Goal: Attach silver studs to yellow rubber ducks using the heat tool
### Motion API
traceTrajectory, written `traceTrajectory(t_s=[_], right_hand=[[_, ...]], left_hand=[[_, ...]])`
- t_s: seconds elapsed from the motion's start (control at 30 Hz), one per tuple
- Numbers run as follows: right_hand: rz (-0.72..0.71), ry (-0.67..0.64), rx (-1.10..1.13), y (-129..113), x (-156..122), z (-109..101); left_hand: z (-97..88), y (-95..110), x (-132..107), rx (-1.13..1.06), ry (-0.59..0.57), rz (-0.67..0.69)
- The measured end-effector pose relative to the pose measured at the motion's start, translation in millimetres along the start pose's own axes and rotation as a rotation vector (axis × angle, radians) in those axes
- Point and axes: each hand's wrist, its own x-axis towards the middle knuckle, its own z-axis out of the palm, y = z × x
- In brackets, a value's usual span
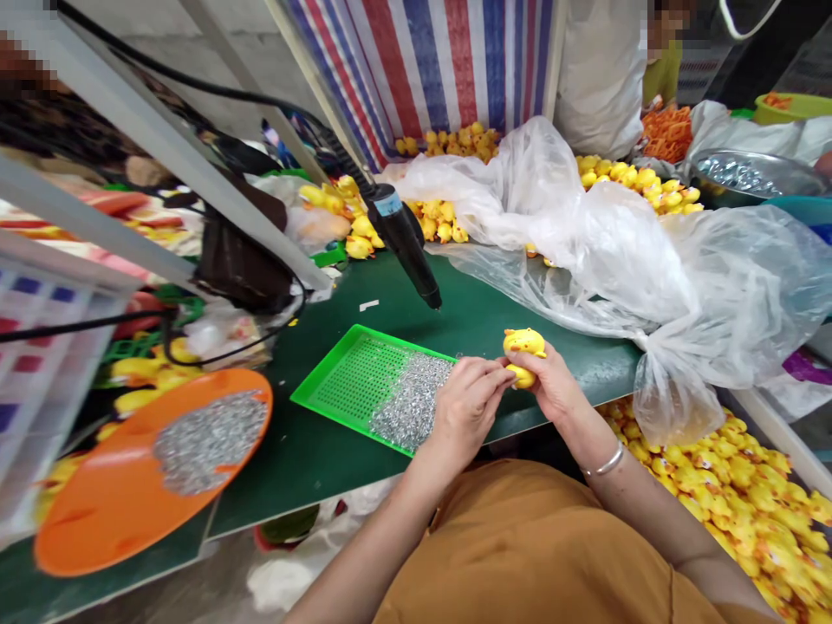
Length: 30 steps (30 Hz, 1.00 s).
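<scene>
My right hand [554,381] is closed around a yellow toy duck [525,341], held above the front edge of the green table. A lower rounded yellow part shows beneath the thumb. My left hand [469,400] has its thumb and fingers pinched together and meets the duck from the left; anything between those fingertips is too small or hidden to name. Under and beside the left hand lies a bright green perforated tray [344,373], its right half covered by a heap of small shiny metal pieces [409,399], apparently screws. A black electric screwdriver [406,247] hangs tip down behind the tray.
At left an orange plate [97,524] carries more small metal pieces. Clear plastic sheeting [624,251] covers the table's right back. Many yellow ducks [734,485] fill a space at lower right. A metal frame [188,130] and cables stand left; a person [663,74] is far right.
</scene>
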Motion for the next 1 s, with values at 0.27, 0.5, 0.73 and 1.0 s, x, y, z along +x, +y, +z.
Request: traceTrajectory(t_s=[0.27,0.5,0.73,1.0], right_hand=[[0.014,0.024,0.02,-1,-1,5],[0.042,0.029,0.012,2,2,4],[0.113,-0.002,0.026,3,10,-4],[0.135,0.016,0.037,4,52,-6]], left_hand=[[1.5,-4,-1,-0.054,0.018,-0.031],[2.2,-6,-6,-0.075,-0.018,-0.055],[-20.8,-44,27,-0.022,0.384,-0.403],[-35.5,-108,102,-0.545,0.287,-0.578]])
